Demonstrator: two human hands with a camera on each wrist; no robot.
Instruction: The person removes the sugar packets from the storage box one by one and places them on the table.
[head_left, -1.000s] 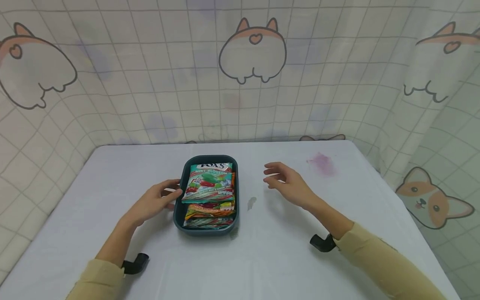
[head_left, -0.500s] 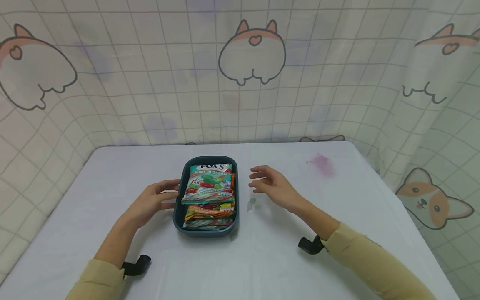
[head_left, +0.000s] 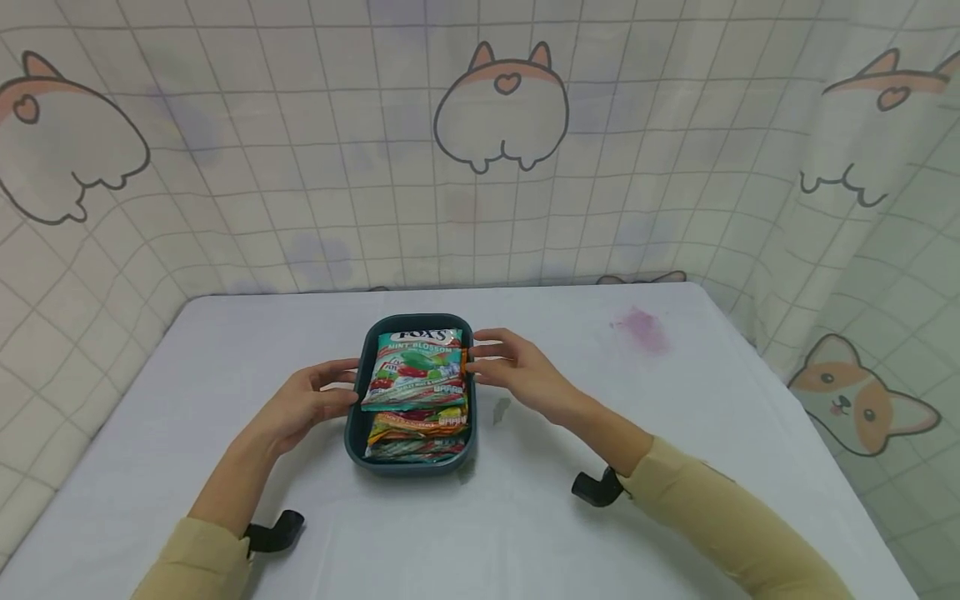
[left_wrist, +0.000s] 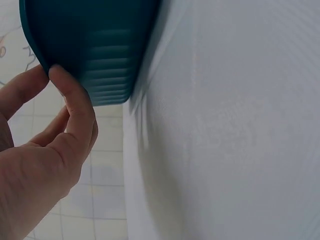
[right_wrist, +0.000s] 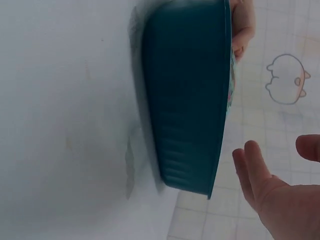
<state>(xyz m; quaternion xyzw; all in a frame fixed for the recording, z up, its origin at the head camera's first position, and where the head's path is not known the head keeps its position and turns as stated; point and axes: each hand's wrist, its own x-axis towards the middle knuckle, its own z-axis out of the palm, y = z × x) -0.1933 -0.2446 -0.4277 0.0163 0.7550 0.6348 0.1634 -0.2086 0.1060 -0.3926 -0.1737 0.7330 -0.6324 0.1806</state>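
My left hand point(left_wrist: 52, 155) pinches the bin point(left_wrist: 102, 45).
Right wrist view only, lower right: gap before my loose, cropped right hand point(right_wrist: 280, 197).

Between the left fingers point(head_left: 337, 365) and right fingers point(head_left: 497, 335), the top green packet point(head_left: 414, 382) reads FOX'S, and just under that, MINT BLOSSOM!

White grid-patterned fabric backdrop point(head_left: 300, 167): ahead of you, printed with cartoon corgis point(head_left: 501, 117)
Flat white desk point(head_left: 487, 533): below you, bearing a blotchy pink stain point(head_left: 642, 330)

A dark teal tub point(head_left: 409, 469) stands upright on the white table point(head_left: 480, 533).
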